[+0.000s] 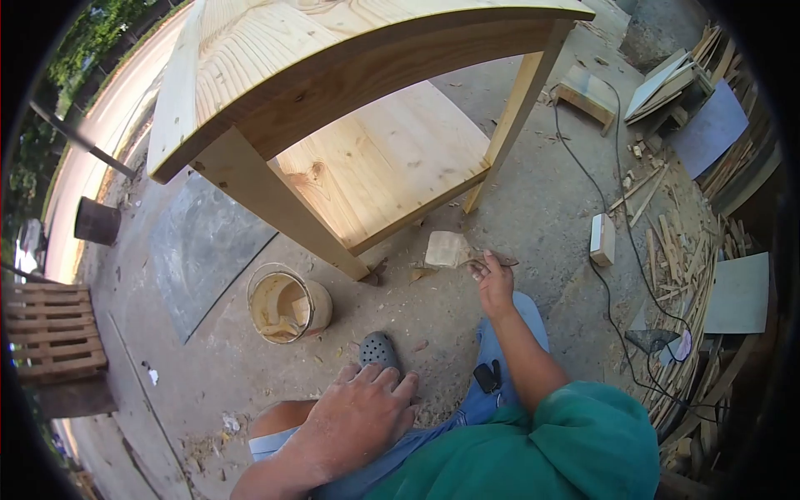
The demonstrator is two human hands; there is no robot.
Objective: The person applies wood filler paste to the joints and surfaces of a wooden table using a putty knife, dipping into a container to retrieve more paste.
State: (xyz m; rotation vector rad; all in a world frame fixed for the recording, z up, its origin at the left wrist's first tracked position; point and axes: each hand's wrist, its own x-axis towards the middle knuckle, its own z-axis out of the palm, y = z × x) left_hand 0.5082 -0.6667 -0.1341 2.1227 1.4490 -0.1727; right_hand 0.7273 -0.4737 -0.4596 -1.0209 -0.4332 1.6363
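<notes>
Nearest, the left hand [358,421] is held above the lap with its fingers loosely bent; its palm is hidden, so whether anything is grasped cannot be told. Farther out, a wide flat brush [448,248] is gripped by its handle in the right hand [496,287], with the pale bristle end pointed leftward and kept apart from the wood. To the left, a bucket [319,302] is set on the concrete floor [550,212], its inside smeared with a beige substance.

Just beyond stands the wooden table [400,62]. Its assembly is judged to be complete: the tabletop [258,42], legs and lower shelf [383,158] are all seen joined. The brushwork is judged to be unfinished, since the loaded-looking brush is held out and the bucket is left uncovered. How much of the surface has been coated, and how much is left, cannot be told.

The table is pale and yellowish, with grain and knots plainly shown. Its front edge is curved, perhaps partly by the lens, and is darker along the underside. A whitish sheen is seen on the shelf; whether it is caused by wetness or light is unclear.
</notes>
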